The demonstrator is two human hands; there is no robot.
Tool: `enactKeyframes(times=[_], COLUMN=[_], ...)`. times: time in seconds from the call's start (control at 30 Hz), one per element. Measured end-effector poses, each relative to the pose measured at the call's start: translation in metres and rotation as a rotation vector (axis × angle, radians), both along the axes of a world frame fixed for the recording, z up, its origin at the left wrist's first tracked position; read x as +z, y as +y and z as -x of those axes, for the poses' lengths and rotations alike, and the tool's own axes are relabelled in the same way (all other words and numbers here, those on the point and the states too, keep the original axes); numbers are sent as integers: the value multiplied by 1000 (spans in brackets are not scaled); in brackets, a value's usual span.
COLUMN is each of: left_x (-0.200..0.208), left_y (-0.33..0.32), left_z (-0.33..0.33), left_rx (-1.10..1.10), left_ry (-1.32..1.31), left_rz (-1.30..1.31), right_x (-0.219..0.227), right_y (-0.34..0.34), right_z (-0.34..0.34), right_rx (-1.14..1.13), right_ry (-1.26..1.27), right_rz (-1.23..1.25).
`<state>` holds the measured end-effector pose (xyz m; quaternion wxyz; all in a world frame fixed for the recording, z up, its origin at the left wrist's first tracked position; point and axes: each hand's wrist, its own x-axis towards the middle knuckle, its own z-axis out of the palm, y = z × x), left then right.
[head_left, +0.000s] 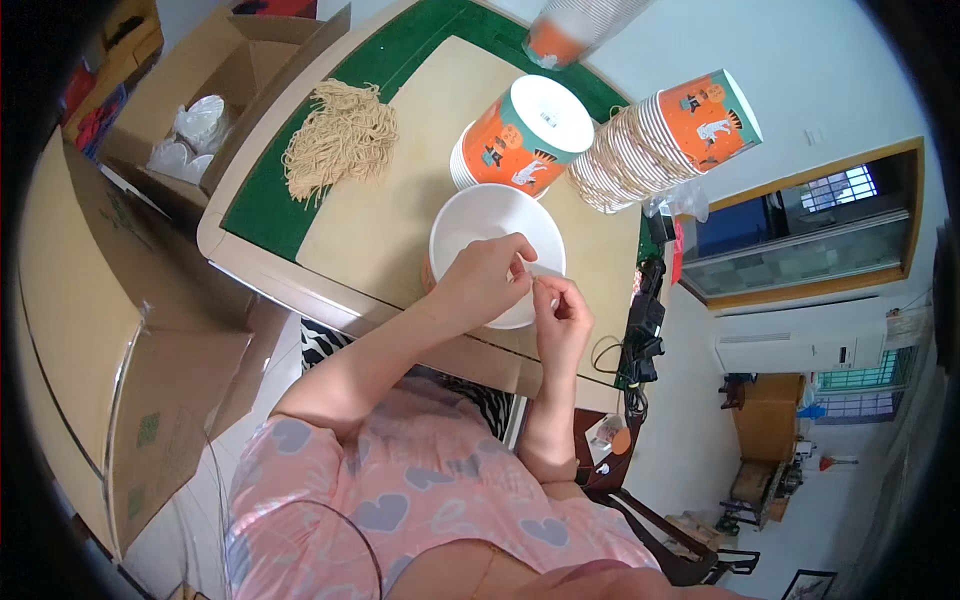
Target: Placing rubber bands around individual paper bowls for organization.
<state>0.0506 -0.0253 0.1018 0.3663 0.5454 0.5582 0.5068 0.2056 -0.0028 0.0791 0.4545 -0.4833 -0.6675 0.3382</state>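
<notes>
A white paper bucket (pixel 480 212) stands at the near edge of the table, its open mouth under my hands. My left hand (pixel 482 278) reaches over the mouth with thumb and fingers pinched. Close beside it, at the right of the rim, my right hand (pixel 562 312) is pinched too. Their fingertips nearly meet, and what they hold is too small to make out. Just behind is a stack of orange and green printed paper buckets (pixel 520 150), bottom up. To its right leans a longer stack of similar buckets (pixel 690 125) with tan cords about it.
A tangled heap of tan cords (pixel 340 140) lies at the table's left. More nested buckets (pixel 560 40) stand at the far edge. Black power adapters and cables (pixel 645 320) line the right edge. An open cardboard box (pixel 215 80) with white bags sits left of the table.
</notes>
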Motion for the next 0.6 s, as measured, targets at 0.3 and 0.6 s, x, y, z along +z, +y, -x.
enactKeyframes(times=[0.3, 0.6], left_x=[4, 1], left_y=[1, 0], left_z=[3, -1], left_rx=[-47, -32], left_ry=[-23, -10], left_rz=[27, -35], right_x=[4, 2], right_y=[0, 0], right_z=[-1, -3], right_rx=[34, 60], right_ry=[-16, 36], right_rz=[39, -2])
